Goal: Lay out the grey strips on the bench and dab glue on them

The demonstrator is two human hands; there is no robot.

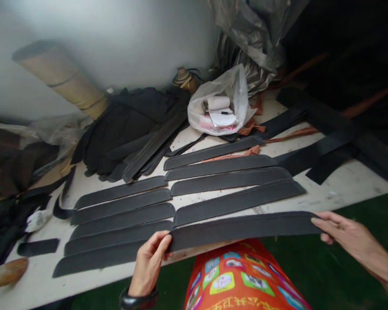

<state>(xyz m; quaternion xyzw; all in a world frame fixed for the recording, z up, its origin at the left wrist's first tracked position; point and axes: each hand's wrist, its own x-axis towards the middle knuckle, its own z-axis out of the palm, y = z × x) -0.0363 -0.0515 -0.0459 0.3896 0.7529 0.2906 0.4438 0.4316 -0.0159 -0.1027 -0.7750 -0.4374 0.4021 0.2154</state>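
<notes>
A long black strip (242, 228) with rounded corners and a stitched or creased upper edge spans the front of the table between my hands. My left hand (150, 260), with a dark band on its wrist, pinches the strip's left end between thumb and fingers. At the strip's right end, my right hand (342, 230) grips the corner, thumb on top. Two columns of similar black strips lie flat on the table; one strip (239, 198) is just behind the held one, and another (110, 254) is left of my left hand.
Behind the rows, a heap of black pieces (126, 129) covers the table's back left. A clear plastic bag (220, 103) holds papers and a pen. More black strips (336, 142) cross at the right. A roll (64, 77) leans against the wall. The pale table's front edge (368, 189) runs beside me.
</notes>
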